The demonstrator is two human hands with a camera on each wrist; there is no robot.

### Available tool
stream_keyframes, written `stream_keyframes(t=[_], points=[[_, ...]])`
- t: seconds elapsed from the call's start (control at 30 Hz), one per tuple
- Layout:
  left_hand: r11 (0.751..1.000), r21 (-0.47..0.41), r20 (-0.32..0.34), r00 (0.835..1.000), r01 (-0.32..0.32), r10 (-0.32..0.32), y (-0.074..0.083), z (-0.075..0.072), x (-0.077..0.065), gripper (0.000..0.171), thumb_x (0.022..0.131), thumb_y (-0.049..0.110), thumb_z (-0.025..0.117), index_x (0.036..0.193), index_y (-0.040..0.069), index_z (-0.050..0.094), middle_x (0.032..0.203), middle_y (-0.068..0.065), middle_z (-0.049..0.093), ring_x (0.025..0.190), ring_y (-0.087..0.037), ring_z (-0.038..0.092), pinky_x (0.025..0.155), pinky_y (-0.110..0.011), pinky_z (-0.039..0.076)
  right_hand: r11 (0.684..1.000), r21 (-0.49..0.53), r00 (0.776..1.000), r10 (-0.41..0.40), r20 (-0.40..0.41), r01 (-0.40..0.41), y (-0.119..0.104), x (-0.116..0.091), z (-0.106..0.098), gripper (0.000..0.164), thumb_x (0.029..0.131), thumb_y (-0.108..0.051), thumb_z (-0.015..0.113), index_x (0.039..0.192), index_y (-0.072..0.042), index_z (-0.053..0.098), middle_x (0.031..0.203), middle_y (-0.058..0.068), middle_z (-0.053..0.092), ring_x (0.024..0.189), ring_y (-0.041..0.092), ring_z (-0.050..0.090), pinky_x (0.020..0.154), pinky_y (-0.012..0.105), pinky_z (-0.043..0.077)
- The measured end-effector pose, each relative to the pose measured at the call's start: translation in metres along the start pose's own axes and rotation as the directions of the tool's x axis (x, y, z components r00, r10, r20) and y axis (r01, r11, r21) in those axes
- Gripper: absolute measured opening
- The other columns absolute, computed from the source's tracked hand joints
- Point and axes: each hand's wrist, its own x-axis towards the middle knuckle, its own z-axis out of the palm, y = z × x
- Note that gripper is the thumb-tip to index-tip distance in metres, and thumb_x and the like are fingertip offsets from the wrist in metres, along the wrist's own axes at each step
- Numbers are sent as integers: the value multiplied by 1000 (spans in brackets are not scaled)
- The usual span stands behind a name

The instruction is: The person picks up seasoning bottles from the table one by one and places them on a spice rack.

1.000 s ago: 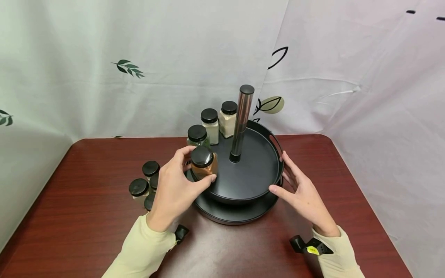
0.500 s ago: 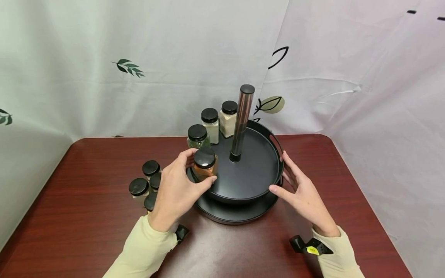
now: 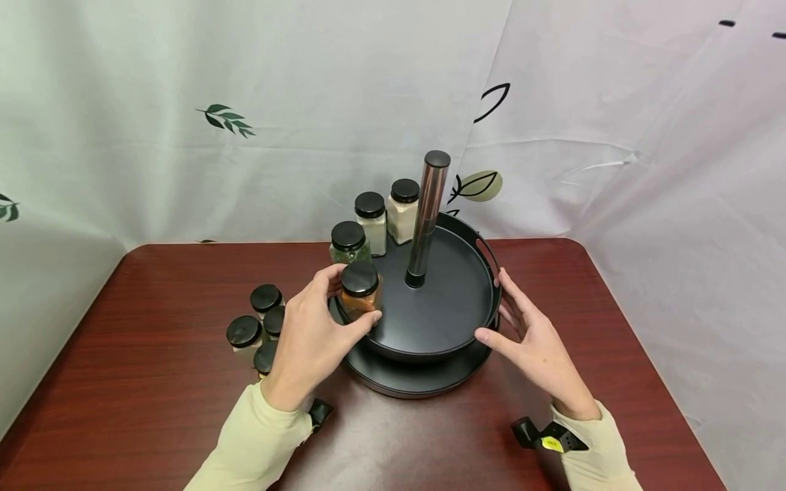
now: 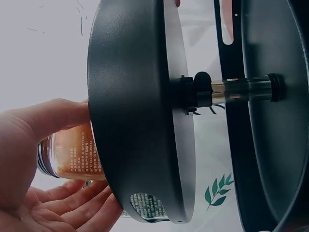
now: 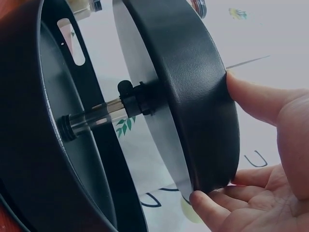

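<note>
In the head view my left hand (image 3: 319, 334) holds a square glass jar (image 3: 361, 301) of orange-brown spice with a black lid, over the left edge of the upper tray (image 3: 451, 307). Thumb and fingers stand on opposite sides of this jar. The tray belongs to a black two-tier rack with a central post (image 3: 427, 218). At its right side my right hand (image 3: 540, 348) holds the tray wall, thumb at the front and fingers farther back. In the right wrist view the fingertips (image 5: 205, 203) meet the wall's lower edge. The jar's label shows in the left wrist view.
A green-filled jar (image 3: 350, 245) and two pale-filled jars (image 3: 372, 225) stand along the tray's left and back edge. Several black-lidded jars (image 3: 244, 333) cluster on the table (image 3: 153, 382) left of the rack. The lower tray (image 3: 411, 385) juts out in front. A curtain (image 3: 307, 82) hangs behind.
The jar in my left hand has shifted slightly right and sits more upright, the hand moving with it. My right hand stays at the tray's right side.
</note>
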Motion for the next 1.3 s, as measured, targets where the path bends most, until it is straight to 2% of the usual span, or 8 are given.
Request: stream_keyframes(t=[0.2, 0.4, 0.67, 0.93, 1.1, 1.3], points=[[1000, 5, -4, 1000, -31, 31, -3, -1, -2, 73, 65, 29, 84, 125, 6, 49, 102, -4, 64, 93, -14, 61, 78, -35, 49, 999, -24, 1000, 25, -9, -25, -1, -1, 1, 88, 80, -12, 73, 148, -23, 20, 150, 4, 26, 131, 23, 37, 98, 24, 37], [999, 19, -30, 998, -46, 46, -5, -11, -8, 73, 67, 29, 83, 127, 8, 49, 114, -2, 61, 100, -16, 61, 84, -33, 47, 997, -62, 998, 51, -24, -53, -3, -2, 1, 86, 79, -18, 74, 148, -25, 22, 149, 1, 29, 128, 20, 41, 96, 26, 40], [999, 46, -70, 997, -20, 23, -15, -34, -21, 74, 66, 26, 84, 130, 13, 49, 118, 3, 61, 103, -16, 61, 86, -32, 46, 992, -117, 999, -40, -37, 36, -1, -2, -3, 60, 92, -9, 57, 145, -12, 29, 149, 3, 29, 127, 27, 41, 97, 21, 38], [996, 72, -112, 993, 45, -36, -30, -54, -34, 77, 63, 19, 86, 130, 13, 49, 116, 3, 62, 100, -18, 62, 88, -11, 39, 999, -7, 998, -36, -42, 36, -1, 2, -4, 61, 92, -6, 57, 145, -12, 29, 145, 12, 34, 128, 30, 39, 98, 25, 38], [992, 94, -125, 989, 85, -73, -40, -62, -42, 75, 62, 17, 86, 129, 12, 51, 114, 3, 63, 99, -19, 63, 86, -6, 37, 1000, 14, 999, -14, -33, 15, 1, 4, -5, 64, 91, -6, 58, 146, -13, 27, 147, 11, 31, 130, 30, 36, 99, 24, 37], [984, 162, -154, 987, 69, -44, -54, -73, -49, 74, 61, 15, 85, 128, 14, 54, 118, 1, 59, 96, -19, 59, 80, -6, 33, 1000, 29, 1000, -1, -19, 1, 2, 5, -6, 69, 89, -4, 60, 147, -12, 24, 150, 9, 27, 133, 28, 33, 99, 22, 36]])
